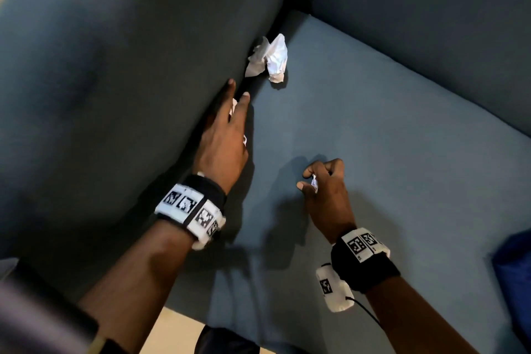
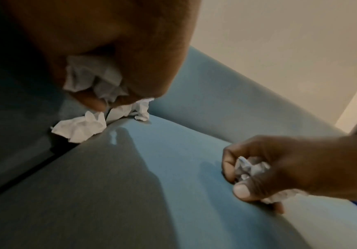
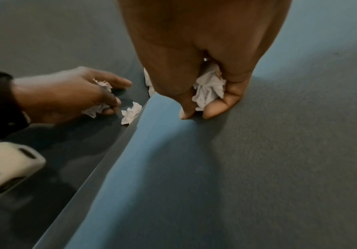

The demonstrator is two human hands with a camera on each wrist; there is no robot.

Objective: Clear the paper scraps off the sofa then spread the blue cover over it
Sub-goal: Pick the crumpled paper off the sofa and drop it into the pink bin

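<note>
The grey-blue sofa (image 1: 373, 152) has two crumpled white paper scraps (image 1: 268, 59) lying at the crease between seat and backrest. My left hand (image 1: 238, 95) reaches along that crease just short of them, two fingers stretched out, with a crumpled scrap (image 2: 92, 79) tucked in its palm. In the left wrist view the loose scraps (image 2: 79, 128) lie right past the fingertips. My right hand (image 1: 309, 179) rests on the middle of the seat and grips a balled scrap (image 3: 209, 87). A corner of the blue cover (image 1: 514, 267) shows at the right edge.
The sofa's armrest (image 1: 431, 23) closes the far end of the seat, with a pale wall (image 2: 280, 50) beyond it. Light floor (image 1: 172, 327) shows below the seat's front edge. Both wrists carry black bands with marker tags.
</note>
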